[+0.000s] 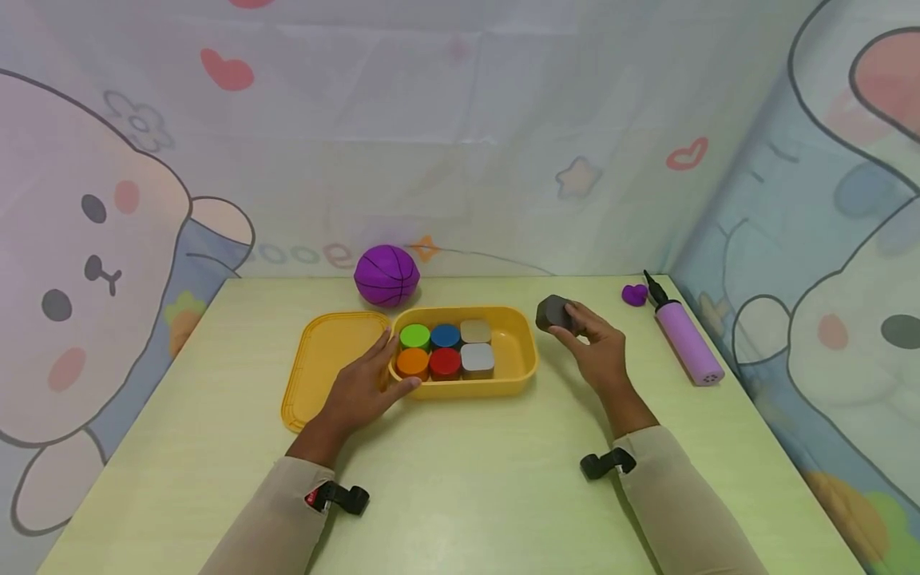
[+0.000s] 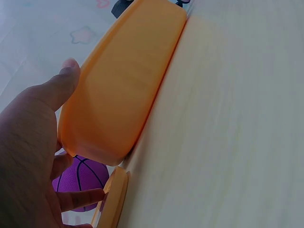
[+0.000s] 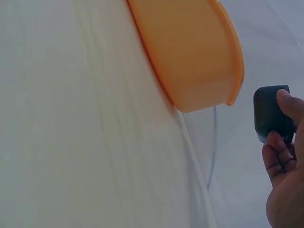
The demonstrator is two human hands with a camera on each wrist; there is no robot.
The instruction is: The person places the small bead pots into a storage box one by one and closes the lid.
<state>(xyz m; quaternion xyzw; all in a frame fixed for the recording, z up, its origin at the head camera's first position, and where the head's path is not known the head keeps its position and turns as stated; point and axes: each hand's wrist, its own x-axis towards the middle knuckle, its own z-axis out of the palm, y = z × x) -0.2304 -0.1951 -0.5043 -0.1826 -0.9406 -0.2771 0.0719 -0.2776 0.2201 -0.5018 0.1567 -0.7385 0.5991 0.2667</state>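
Note:
A yellow plastic box [image 1: 519, 351] without its lid holds several small pots with green [image 1: 414, 337], blue [image 1: 446, 335], beige, orange, red and light grey tops. They fill its left and middle; the right end shows bare floor. My left hand [image 1: 365, 391] rests against the box's left end, thumb along the front rim and fingers fairly straight. Beneath those fingers lies the yellow lid [image 1: 316, 367]. My right hand [image 1: 598, 343] pinches a small dark grey pot [image 1: 552, 312] between thumb and fingers. In the right wrist view, the dark pot [image 3: 271, 114] hangs apart from the box's end.
Behind the box sits a purple basketball [image 1: 386, 276]. Toward the right edge lie a lilac hand pump [image 1: 688, 342] with a black nozzle and a small purple heart-shaped thing [image 1: 635, 295]. A printed cloth [image 1: 460, 160] stands along the table's back and sides.

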